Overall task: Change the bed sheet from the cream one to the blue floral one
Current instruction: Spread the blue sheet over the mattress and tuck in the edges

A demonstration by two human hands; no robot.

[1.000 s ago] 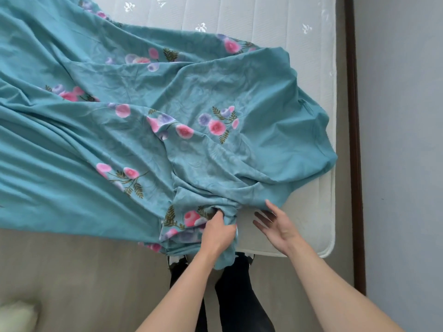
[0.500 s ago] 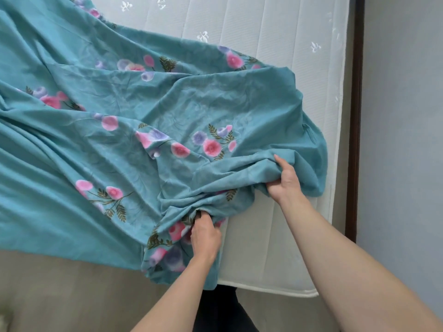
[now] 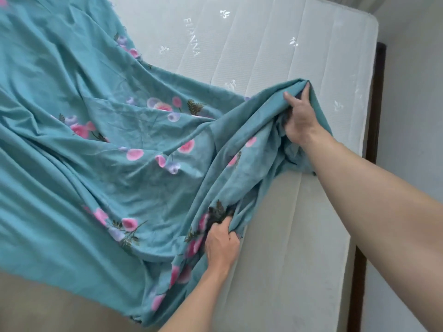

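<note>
Sheet: the blue floral sheet (image 3: 115,130) lies rumpled across the left of the bare mattress (image 3: 275,56), one edge hanging off the near side
Left hand: left hand (image 3: 221,245) clutches a bunched fold at the near edge
Right hand: right hand (image 3: 299,118) grips a raised corner over the mattress
Done: cream sheet not in view, seemingly off
Left: spreading, covering the right side, tucking corners

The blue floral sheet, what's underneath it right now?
Under the blue floral sheet lies the bare white mattress, exposed at right. Whatever lies beneath the covered part is hidden.
</note>
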